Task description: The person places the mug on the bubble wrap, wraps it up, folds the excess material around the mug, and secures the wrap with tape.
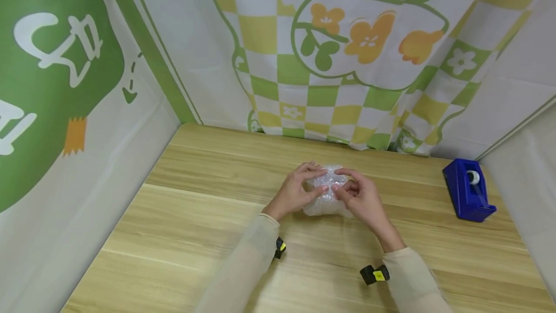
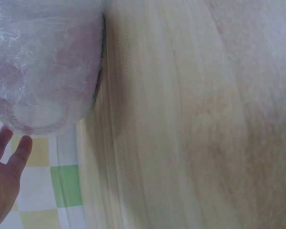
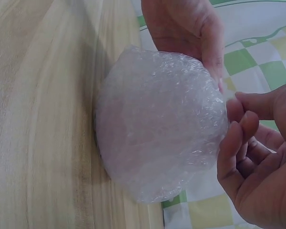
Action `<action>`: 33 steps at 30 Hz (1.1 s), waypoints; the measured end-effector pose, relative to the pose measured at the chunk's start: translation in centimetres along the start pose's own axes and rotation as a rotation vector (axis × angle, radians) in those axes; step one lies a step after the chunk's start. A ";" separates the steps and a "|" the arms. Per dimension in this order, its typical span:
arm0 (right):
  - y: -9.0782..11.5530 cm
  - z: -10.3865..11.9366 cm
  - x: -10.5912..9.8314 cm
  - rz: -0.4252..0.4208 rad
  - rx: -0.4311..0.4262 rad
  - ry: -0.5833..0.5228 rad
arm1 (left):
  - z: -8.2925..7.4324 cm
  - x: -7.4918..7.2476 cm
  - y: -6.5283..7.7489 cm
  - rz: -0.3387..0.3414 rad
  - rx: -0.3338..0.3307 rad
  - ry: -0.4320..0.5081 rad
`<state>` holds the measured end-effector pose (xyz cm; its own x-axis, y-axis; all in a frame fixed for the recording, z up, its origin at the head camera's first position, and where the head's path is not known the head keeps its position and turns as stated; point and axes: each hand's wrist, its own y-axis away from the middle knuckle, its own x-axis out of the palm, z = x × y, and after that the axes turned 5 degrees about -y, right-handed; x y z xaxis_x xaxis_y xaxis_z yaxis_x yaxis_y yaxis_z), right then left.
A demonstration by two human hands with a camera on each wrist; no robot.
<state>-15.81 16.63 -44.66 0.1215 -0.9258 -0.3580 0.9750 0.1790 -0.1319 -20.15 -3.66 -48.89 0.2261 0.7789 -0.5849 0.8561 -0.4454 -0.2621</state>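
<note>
A rounded bundle in clear bubble wrap (image 1: 326, 206) sits on the wooden table in front of me. Something pinkish shows faintly through the wrap (image 3: 152, 124) in the right wrist view. My left hand (image 1: 295, 190) rests on the bundle's left side, its thumb and index finger stretched over the top. In the left wrist view, the fingertips of that hand (image 2: 5, 176) touch the wrapped edge. On the other side my right hand (image 1: 362, 199) pinches the wrap near the top with thumb and fingertips, its remaining fingers curled. Both thumbs nearly meet.
A blue tape dispenser (image 1: 466, 192) with a white-cored roll stands at the table's right edge. Behind the wooden table (image 1: 173, 245) hangs a checked, flowered curtain (image 1: 321, 95). A white and green printed wall (image 1: 121, 158) borders the left side.
</note>
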 end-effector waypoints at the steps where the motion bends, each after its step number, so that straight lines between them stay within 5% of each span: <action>1: 0.0 -0.1 0.0 -0.006 -0.010 0.018 | 0.0 0.0 0.0 -0.001 0.001 0.000; 22: 0.0 -0.6 0.7 -0.048 -0.064 0.148 | 0.0 0.0 0.0 -0.014 0.036 0.020; 33: -0.2 -0.2 0.9 -0.057 -0.007 0.239 | 0.0 0.0 0.2 -0.014 0.068 0.045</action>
<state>-15.91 15.87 -45.15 0.0178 -0.8294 -0.5583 0.9775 0.1319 -0.1647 -19.98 -3.71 -48.95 0.2362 0.8037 -0.5461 0.8260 -0.4620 -0.3228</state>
